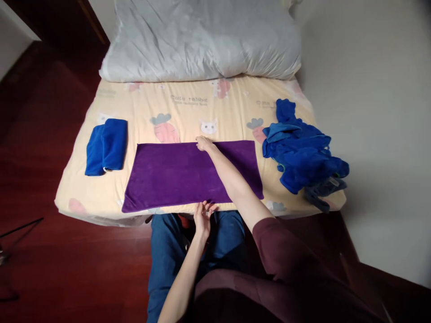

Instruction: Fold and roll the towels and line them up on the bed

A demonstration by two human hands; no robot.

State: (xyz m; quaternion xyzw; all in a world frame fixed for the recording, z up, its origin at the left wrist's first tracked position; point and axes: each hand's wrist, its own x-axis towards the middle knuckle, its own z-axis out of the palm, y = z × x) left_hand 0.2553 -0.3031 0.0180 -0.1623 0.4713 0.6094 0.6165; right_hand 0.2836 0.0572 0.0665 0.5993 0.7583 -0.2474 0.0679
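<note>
A person stands at the foot of a bed (101, 96) with a purple towel (175, 172) spread flat across its near half. The right hand (203, 143) pinches the towel's far edge at the middle; the left hand (202, 215) holds the near edge, fingers closed on the cloth. Judged from this, a fold is under way, calling for both edges to be kept aligned. A folded blue towel (106, 146) lies to the left, a heap of blue cloths (301, 152) to the right.

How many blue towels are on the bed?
2 groups: one folded blue towel at the left, and a crumpled blue heap at the right; how many the heap holds cannot be told.
</note>
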